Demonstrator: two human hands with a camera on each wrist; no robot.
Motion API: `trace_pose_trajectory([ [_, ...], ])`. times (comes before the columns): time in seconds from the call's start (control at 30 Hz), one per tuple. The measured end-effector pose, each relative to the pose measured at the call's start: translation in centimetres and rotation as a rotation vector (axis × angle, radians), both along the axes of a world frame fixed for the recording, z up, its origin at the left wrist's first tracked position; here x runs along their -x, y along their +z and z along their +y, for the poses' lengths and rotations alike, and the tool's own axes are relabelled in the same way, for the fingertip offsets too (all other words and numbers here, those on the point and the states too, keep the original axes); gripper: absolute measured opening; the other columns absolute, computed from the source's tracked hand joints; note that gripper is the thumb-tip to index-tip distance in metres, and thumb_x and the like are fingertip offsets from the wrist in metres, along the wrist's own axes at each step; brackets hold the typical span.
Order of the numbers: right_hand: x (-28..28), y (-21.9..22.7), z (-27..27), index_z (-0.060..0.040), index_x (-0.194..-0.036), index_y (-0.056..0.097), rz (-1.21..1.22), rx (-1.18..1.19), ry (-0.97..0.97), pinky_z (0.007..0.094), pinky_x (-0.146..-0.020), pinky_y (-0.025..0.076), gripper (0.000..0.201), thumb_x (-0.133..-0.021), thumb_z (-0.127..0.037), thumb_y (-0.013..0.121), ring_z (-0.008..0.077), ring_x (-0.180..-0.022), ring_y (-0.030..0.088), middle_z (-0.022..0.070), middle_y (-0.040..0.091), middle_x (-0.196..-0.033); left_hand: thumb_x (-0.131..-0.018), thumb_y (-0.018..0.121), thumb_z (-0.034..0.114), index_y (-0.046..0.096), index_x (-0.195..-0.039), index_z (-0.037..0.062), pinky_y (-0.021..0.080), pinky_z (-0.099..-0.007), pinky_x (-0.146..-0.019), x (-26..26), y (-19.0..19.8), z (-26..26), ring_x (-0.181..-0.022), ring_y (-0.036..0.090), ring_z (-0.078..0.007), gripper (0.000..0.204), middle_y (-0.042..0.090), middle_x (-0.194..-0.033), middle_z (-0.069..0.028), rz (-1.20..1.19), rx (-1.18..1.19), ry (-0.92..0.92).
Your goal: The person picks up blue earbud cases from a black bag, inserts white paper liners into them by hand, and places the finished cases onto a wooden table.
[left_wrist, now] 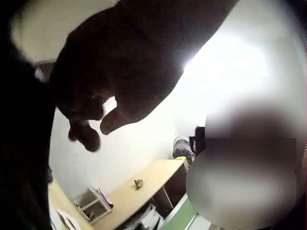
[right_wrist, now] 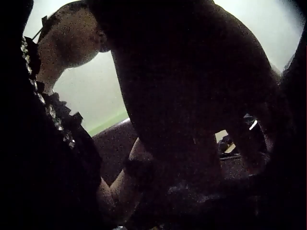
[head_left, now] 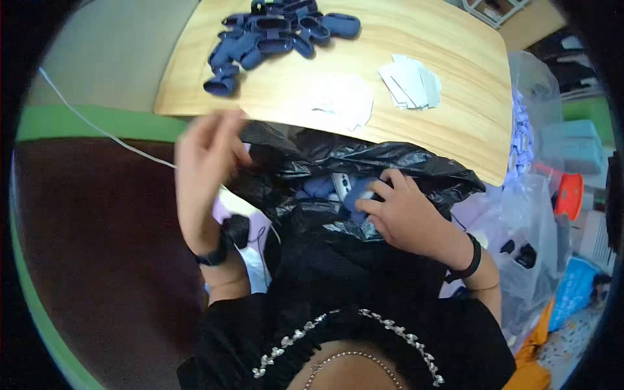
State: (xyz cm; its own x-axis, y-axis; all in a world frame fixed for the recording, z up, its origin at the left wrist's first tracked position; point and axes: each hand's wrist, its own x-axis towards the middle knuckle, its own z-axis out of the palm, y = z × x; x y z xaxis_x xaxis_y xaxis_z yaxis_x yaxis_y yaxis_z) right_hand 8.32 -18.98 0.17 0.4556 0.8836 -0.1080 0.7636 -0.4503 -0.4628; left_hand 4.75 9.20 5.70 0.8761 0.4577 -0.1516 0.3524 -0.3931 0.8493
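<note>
Over the lap, a black plastic bag [head_left: 416, 156] lies open with several dark blue pieces [head_left: 318, 187] inside. My right hand [head_left: 416, 218] reaches into it, fingers bent over a dark blue oval piece [head_left: 355, 196]. Beside that piece shows a pale strip [head_left: 341, 185] with dark holes. The right wrist view is mostly too dark to show the grip. My left hand [head_left: 207, 153], blurred, is raised left of the bag near the table's front edge. In the left wrist view its fingers [left_wrist: 86, 136] hang loosely bent with nothing seen between them.
On the wooden table [head_left: 455, 130] sits a pile of dark blue hollow oval pieces [head_left: 260, 39]. Two stacks of white cards [head_left: 413, 81] lie near its front. Clear plastic bags [head_left: 500, 214] and a red spool [head_left: 569, 195] stand at the right. A white cable [head_left: 110, 133] crosses the left.
</note>
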Motion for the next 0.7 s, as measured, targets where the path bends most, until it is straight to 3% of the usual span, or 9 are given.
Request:
trace_pose_trajectory([
  [0.07,-0.4,-0.4,-0.1,-0.0104,-0.098,0.063,0.049,-0.037,-0.035,0.0394,-0.084,0.044,0.023,-0.075,-0.010,0.066,0.0307,-0.102,0.050,0.0083,0.058,-0.105,-0.086,0.064,0.039,0.062,-0.102,-0.0037,0.047,-0.0294,-0.061,-3.9,-0.6,5.3,-0.066,0.060,-0.0159,0.045,0.065,-0.081,-0.0161,-0.117,-0.500,-0.038],
  [0.13,-1.2,-0.2,-0.3,-0.0077,-0.094,0.064,-0.027,-0.161,-0.102,0.0369,-0.082,0.045,0.019,-0.076,-0.011,0.066,0.0283,-0.097,0.053,0.0079,0.062,-0.099,-0.072,0.072,0.053,0.057,-0.109,-0.0086,0.049,-0.0332,-0.073,-7.9,-4.1,10.2,-0.080,0.063,-0.0232,0.074,0.064,-0.097,-0.0223,-0.032,-0.675,-0.017],
  [0.2,-2.8,1.9,-0.9,-0.0035,-0.087,0.065,0.029,-0.390,-0.268,0.0347,-0.071,0.048,0.012,-0.078,-0.012,0.066,0.0259,-0.075,0.058,0.0099,0.064,-0.082,-0.062,0.076,0.060,0.054,-0.112,-0.0113,0.050,-0.0343,-0.076,-9.9,-7.9,13.6,-0.084,0.064,-0.0263,0.090,0.063,-0.101,-0.0247,0.148,-0.649,-0.021],
  [0.33,-10.0,0.6,-1.3,-0.0012,-0.086,0.064,-0.220,-0.488,-0.681,0.0393,-0.072,0.049,0.019,-0.078,-0.018,0.065,0.0316,-0.082,0.060,0.0150,0.062,-0.083,-0.052,0.080,0.062,0.053,-0.112,-0.0126,0.050,-0.0356,-0.078,-9.9,-8.3,13.0,-0.094,0.064,-0.0297,0.099,0.063,-0.101,-0.0263,0.255,-0.564,0.100],
  [0.37,-11.6,-0.5,-1.2,-0.0001,-0.087,0.065,-0.309,-0.440,-0.721,0.0391,-0.074,0.049,0.022,-0.077,-0.019,0.067,0.0328,-0.083,0.060,0.0164,0.063,-0.086,-0.055,0.081,0.057,0.057,-0.108,-0.0102,0.052,-0.0317,-0.065,-9.6,-8.9,13.1,-0.082,0.065,-0.0243,0.089,0.065,-0.096,-0.0202,0.260,-0.556,0.051],
  [0.47,-14.8,-2.5,-1.3,0.0026,-0.090,0.066,-0.284,-0.320,-0.782,0.0359,-0.073,0.050,0.029,-0.072,-0.019,0.073,0.0298,-0.080,0.063,0.0181,0.064,-0.087,-0.056,0.083,0.051,0.062,-0.101,-0.0067,0.048,-0.0258,-0.052,-7.8,-7.3,10.8,-0.069,0.062,-0.0156,0.076,0.065,-0.089,-0.0128,0.183,-0.222,0.078],
  [0.5,-15.5,-2.9,-1.4,0.0034,-0.090,0.066,-0.225,-0.280,-0.788,0.0344,-0.071,0.051,0.032,-0.070,-0.019,0.075,0.0276,-0.078,0.064,0.0183,0.065,-0.087,-0.068,0.078,0.044,0.065,-0.093,-0.0023,0.039,-0.0207,-0.041,-7.0,-6.8,9.7,-0.059,0.055,-0.0078,0.054,0.064,-0.084,-0.0073,0.115,-0.187,0.141],
  [0.63,-15.7,-2.8,-2.3,0.0029,-0.090,0.067,-0.081,-0.294,-0.821,0.0354,-0.078,0.050,0.031,-0.070,-0.019,0.073,0.0333,-0.085,0.063,0.0208,0.065,-0.089,-0.094,0.052,0.033,0.051,-0.119,-0.0004,0.034,-0.0160,-0.037,-3.3,-2.3,6.2,-0.056,0.052,-0.0074,0.042,0.064,-0.103,-0.0164,-0.177,0.634,-0.050],
  [0.7,-15.6,-2.3,-2.4,0.0031,-0.089,0.067,-0.041,-0.295,-0.838,0.0345,-0.076,0.051,0.029,-0.070,-0.018,0.071,0.0320,-0.081,0.065,0.0204,0.066,-0.086,-0.097,0.046,0.035,0.042,-0.126,-0.0004,0.039,-0.0162,-0.038,-1.7,-0.4,2.9,-0.059,0.054,-0.0100,0.046,0.057,-0.115,-0.0219,-0.241,0.916,-0.066],
])
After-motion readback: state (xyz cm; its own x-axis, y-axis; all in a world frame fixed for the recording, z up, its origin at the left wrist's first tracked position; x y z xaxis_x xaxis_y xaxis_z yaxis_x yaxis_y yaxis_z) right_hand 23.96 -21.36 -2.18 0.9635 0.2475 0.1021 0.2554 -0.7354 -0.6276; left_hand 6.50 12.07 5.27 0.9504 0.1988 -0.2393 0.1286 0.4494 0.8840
